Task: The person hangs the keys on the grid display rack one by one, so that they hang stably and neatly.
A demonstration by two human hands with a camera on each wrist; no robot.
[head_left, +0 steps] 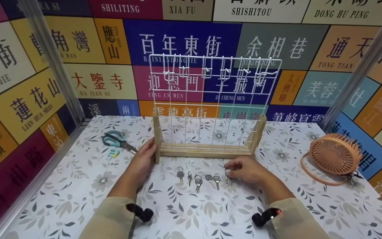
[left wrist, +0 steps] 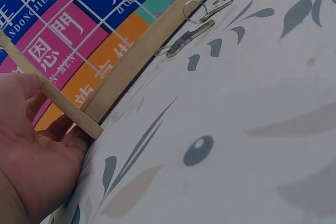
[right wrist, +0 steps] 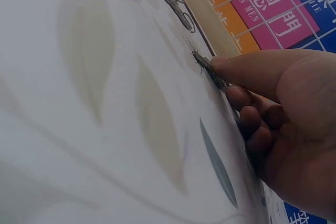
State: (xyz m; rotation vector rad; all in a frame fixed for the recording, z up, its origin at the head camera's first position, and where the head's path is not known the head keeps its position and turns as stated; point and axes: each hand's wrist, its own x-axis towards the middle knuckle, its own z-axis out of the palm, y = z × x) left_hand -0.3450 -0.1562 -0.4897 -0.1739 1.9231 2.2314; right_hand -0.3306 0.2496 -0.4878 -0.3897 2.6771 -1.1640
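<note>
A white wire grid rack (head_left: 211,106) stands on a wooden base (head_left: 204,154), with several hooks along its upper part. My left hand (head_left: 144,157) grips the left wooden foot, thumb on one side and fingers on the other; the left wrist view shows this hand (left wrist: 42,145) round the wooden bar (left wrist: 71,109). My right hand (head_left: 249,171) pinches a key ring at the right end of a row of keys (head_left: 198,182) on the table. In the right wrist view, thumb and finger of the hand (right wrist: 294,114) hold the key bunch (right wrist: 209,70) at the table surface.
Teal-handled scissors (head_left: 119,142) and a small green-yellow item (head_left: 112,153) lie left of the rack. An orange fan (head_left: 335,156) stands at the right on the patterned tablecloth (head_left: 204,215). Panels with printed signs surround the table.
</note>
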